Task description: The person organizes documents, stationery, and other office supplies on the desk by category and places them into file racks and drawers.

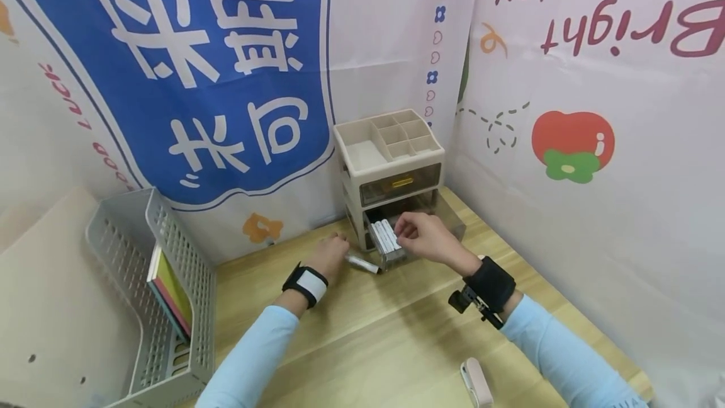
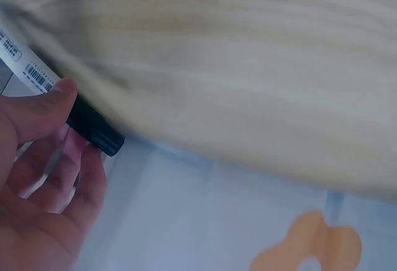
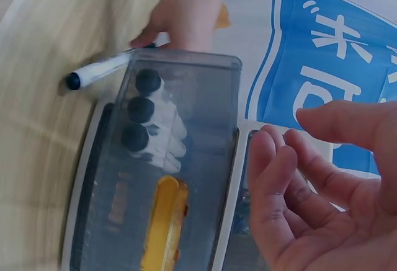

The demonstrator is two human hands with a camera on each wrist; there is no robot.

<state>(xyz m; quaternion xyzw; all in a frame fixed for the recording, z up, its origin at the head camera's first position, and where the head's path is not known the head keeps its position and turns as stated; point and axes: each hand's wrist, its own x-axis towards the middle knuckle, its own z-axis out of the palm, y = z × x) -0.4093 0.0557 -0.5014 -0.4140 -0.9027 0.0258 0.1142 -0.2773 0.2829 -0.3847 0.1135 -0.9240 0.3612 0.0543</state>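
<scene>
My left hand (image 1: 331, 255) pinches a white whiteboard marker (image 2: 37, 75) near its black cap (image 2: 96, 128), thumb on top and fingers beneath. That marker lies low over the table, beside the front corner of a pulled-out clear drawer (image 3: 205, 97). Inside the drawer, three white markers (image 1: 385, 236) with dark ends lie side by side. Above them hovers my right hand (image 1: 427, 236), its fingers loosely curled and nothing between thumb and fingertips in the right wrist view. The drawer belongs to a cream desktop organizer (image 1: 354, 187) and has a yellow handle (image 3: 164, 221).
Above the pulled-out drawer is a closed one (image 1: 391, 186), under a compartment top. A grey file holder (image 1: 198, 294) with some books (image 1: 172, 291) stands at the left. A pink stapler (image 1: 477, 383) lies near the front. Printed cloth walls (image 1: 385, 49) border the wooden table (image 1: 340, 345).
</scene>
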